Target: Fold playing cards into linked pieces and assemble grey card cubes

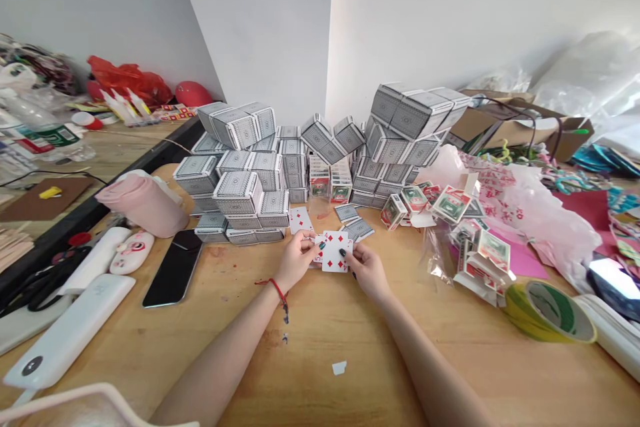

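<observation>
Between my two hands are face-up playing cards, with a four of diamonds in front. My left hand pinches the cards at their left side, thumb on top. On the right side, my right hand grips them with its thumb across the front card. Just behind the left hand lies another face-up diamond card. A few face-down cards lie on the table behind the right hand. Farther back stand stacked blocks built of grey-backed cards, in a left group and a right group.
At the left are a black phone, a white power bank and a pink roll. Opened card boxes, yellow tape and a plastic bag crowd the right. A paper scrap lies in front.
</observation>
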Demonstrator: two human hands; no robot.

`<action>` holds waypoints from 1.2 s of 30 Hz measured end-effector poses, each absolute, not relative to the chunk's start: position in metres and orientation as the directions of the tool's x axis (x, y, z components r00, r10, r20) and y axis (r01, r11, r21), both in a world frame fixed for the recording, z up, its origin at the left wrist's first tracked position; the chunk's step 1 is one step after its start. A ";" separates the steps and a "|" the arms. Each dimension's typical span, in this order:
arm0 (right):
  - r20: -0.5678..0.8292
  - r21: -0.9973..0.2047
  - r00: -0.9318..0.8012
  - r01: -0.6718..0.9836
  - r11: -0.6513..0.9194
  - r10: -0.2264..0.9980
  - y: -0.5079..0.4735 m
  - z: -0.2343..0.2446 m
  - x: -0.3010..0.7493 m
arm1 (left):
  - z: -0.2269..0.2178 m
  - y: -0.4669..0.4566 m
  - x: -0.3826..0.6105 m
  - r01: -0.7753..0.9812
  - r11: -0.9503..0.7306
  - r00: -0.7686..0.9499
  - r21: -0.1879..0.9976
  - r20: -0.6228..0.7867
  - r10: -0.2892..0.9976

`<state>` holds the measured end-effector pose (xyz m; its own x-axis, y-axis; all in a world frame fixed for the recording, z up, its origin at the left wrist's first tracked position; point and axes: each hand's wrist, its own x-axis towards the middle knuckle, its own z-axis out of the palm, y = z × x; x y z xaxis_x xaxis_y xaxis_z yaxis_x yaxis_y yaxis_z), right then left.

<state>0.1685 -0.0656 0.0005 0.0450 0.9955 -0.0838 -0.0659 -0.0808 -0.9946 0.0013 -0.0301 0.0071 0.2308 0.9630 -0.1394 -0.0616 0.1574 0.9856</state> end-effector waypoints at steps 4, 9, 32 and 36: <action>-0.101 -0.991 0.036 -0.090 -0.097 0.994 -0.065 -0.002 0.169 | 0.005 -0.030 0.000 -0.064 0.173 0.234 0.983 -0.154 0.960; -0.097 -0.990 0.029 -0.109 -0.093 0.995 -0.065 -0.003 0.168 | 0.004 -0.030 -0.001 -0.056 0.158 0.232 0.986 -0.141 0.962; -0.136 -0.989 0.030 -0.055 -0.134 0.990 -0.064 -0.005 0.171 | 0.005 -0.030 -0.003 0.002 0.086 0.224 0.996 -0.084 0.971; -0.142 -0.982 0.009 -0.125 -0.139 0.990 -0.062 -0.010 0.172 | 0.006 -0.031 -0.002 -0.027 0.096 0.234 0.995 -0.087 0.968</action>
<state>0.1718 -0.0617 -0.0098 0.0089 0.9899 -0.1415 -0.1251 -0.1393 -0.9823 -0.0019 -0.0305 0.0057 0.2339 0.9684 -0.0870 -0.0270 0.0959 0.9950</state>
